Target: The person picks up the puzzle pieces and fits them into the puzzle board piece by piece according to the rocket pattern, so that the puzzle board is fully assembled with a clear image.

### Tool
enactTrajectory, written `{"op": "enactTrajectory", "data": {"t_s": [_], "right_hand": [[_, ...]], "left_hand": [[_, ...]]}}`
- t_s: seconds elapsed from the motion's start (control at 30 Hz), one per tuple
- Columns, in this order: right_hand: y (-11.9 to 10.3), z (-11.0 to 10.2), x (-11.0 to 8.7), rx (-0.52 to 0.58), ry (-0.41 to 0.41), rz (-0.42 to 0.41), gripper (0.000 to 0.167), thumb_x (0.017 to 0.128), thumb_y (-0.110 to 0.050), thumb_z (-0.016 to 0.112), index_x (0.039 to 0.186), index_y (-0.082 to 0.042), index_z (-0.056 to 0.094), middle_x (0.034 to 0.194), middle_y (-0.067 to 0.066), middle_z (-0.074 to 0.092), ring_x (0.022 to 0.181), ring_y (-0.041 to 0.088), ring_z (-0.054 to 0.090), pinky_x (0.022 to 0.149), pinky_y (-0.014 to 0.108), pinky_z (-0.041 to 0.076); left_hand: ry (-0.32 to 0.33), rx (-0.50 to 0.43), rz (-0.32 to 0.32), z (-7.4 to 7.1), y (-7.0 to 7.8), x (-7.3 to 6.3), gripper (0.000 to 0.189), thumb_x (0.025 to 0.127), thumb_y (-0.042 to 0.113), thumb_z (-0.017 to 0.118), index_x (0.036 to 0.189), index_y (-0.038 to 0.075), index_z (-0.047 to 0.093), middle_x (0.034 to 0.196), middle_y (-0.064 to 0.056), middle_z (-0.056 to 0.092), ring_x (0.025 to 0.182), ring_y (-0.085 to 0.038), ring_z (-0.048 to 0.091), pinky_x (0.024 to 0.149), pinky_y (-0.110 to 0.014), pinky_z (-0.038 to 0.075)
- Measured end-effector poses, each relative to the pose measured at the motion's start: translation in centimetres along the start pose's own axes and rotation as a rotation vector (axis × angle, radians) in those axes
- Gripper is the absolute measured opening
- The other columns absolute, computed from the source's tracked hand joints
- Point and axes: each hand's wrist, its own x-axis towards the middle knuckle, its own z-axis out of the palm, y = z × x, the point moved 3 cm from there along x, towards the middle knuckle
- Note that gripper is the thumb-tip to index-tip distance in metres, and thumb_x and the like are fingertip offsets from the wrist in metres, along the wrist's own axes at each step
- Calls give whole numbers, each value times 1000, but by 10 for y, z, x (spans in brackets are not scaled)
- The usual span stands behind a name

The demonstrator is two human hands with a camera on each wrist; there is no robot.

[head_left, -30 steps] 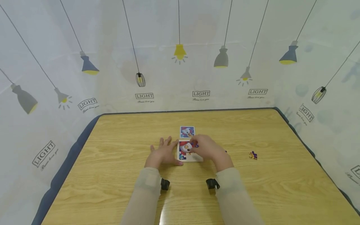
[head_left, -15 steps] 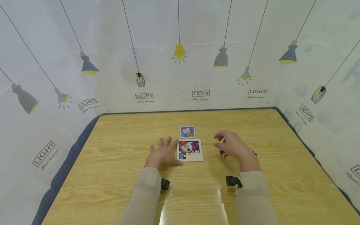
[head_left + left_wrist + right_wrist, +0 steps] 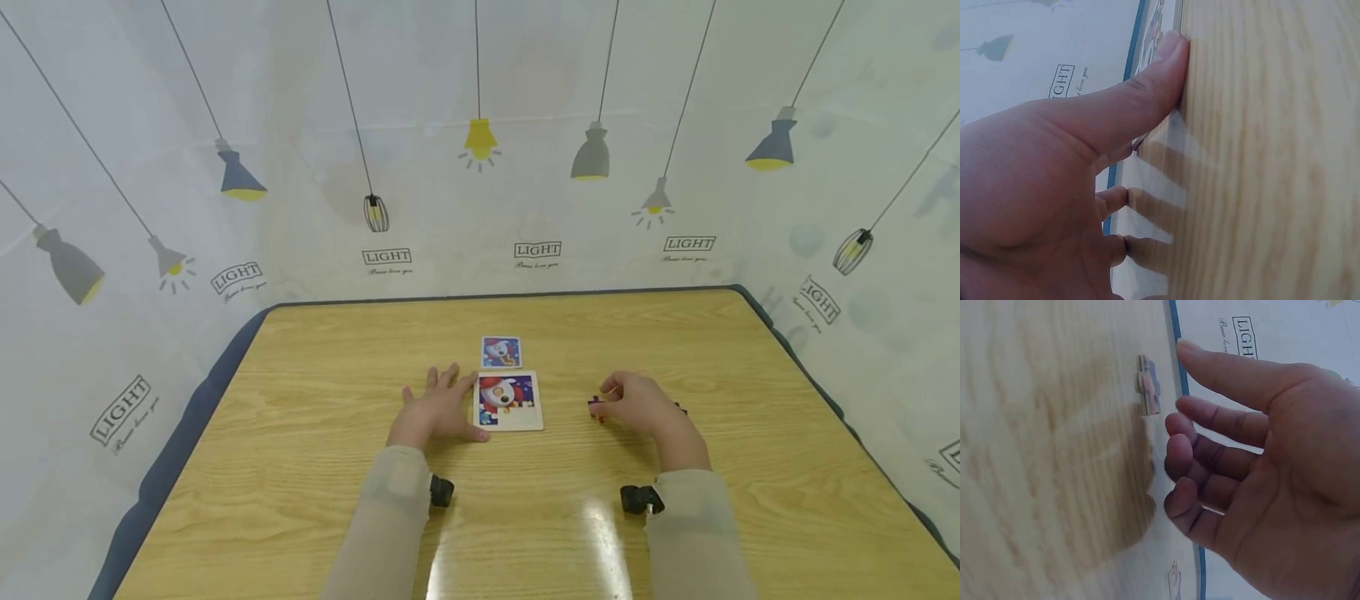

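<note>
A square puzzle board lies at the middle of the wooden table, with pieces forming a picture and a bare pale area at its lower right. My left hand rests with spread fingers at the board's left side, its thumb against the near edge; in the left wrist view the thumb touches that edge. To the right, my right hand hovers over a jigsaw piece. Its thumb and index finger stand apart beside the piece, while the other fingers curl loosely around nothing.
A small picture card with a similar image lies just behind the board. Another jigsaw piece lies farther right, mostly hidden by the right hand in the head view. A curtain printed with lamps surrounds the table.
My right hand has left the board, moved right and come down over the loose jigsaw piece. A piece now shows at the board's upper right. The left hand has stayed in place.
</note>
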Motion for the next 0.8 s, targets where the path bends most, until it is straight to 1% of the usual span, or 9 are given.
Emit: {"op": "enactTrajectory", "data": {"t_s": [0.13, 0.27, 0.37, 0.43, 0.5, 0.53, 0.63, 0.7, 0.8], "right_hand": [[4, 3, 0, -12, -3, 50, 54, 97, -35, 78, 131, 4, 61, 129, 23, 67, 110, 34, 65, 92, 50, 57], [4, 6, 0, -14, -8, 51, 50, 96, -31, 79, 127, 5, 63, 131, 24, 66, 110, 34, 64, 91, 50, 56], [1, 10, 2, -12, -7, 18, 43, 95, -24, 77, 125, 5, 65, 118, 21, 67, 101, 30, 62, 86, 46, 54], [-1, 12, 2, -8, -5, -7, 37, 96, -17, 76, 124, 4, 66, 113, 18, 66, 99, 29, 61, 86, 45, 53], [-3, 13, 3, -3, -7, -37, 33, 96, -11, 74, 125, 3, 68, 115, 19, 68, 104, 31, 63, 90, 46, 54], [-3, 14, 3, 0, -15, -56, 33, 96, -7, 73, 127, 3, 67, 118, 22, 68, 108, 35, 64, 93, 48, 55], [-5, 15, 2, 26, -24, -82, 39, 96, 1, 70, 135, 3, 65, 137, 26, 67, 130, 45, 61, 107, 56, 54], [-6, 15, 1, 40, -37, -91, 44, 98, 1, 69, 141, 5, 60, 145, 28, 62, 137, 49, 56, 111, 60, 52], [-5, 14, -1, 50, -23, -79, 48, 99, -6, 73, 142, 6, 58, 146, 30, 60, 138, 50, 55, 113, 61, 50]], "left_hand": [[1, 6, -4, 1, -1, 2, 116, 81, 60, 88, 171, 39, 18, 182, 1, -5, 165, -39, -18, 124, -80, -10], [4, 1, -2, 1, 0, 1, 116, 80, 61, 88, 171, 39, 19, 182, 1, -4, 166, -39, -18, 124, -80, -10], [1, -4, -1, -1, 1, 0, 117, 79, 62, 88, 171, 40, 18, 182, 1, -4, 166, -38, -17, 124, -80, -11], [2, -4, 4, -1, 1, 0, 118, 78, 63, 88, 171, 40, 19, 183, -1, -3, 167, -39, -15, 123, -80, -12], [1, -7, 4, -1, 0, 0, 118, 78, 64, 88, 171, 40, 19, 183, -1, -3, 167, -39, -15, 123, -81, -12], [3, -8, 4, -1, 0, 0, 118, 78, 63, 88, 171, 40, 19, 183, -2, -3, 167, -40, -15, 123, -81, -12], [5, -14, 3, -2, 2, -3, 118, 79, 62, 88, 171, 39, 19, 183, -1, -3, 167, -39, -16, 123, -80, -12], [10, -16, 7, -3, 3, -5, 117, 79, 61, 88, 171, 38, 20, 183, -2, -2, 167, -40, -15, 123, -81, -11], [15, -21, 18, -7, 6, -12, 115, 80, 59, 88, 171, 35, 22, 183, -4, 1, 167, -41, -11, 123, -81, -10]]}}
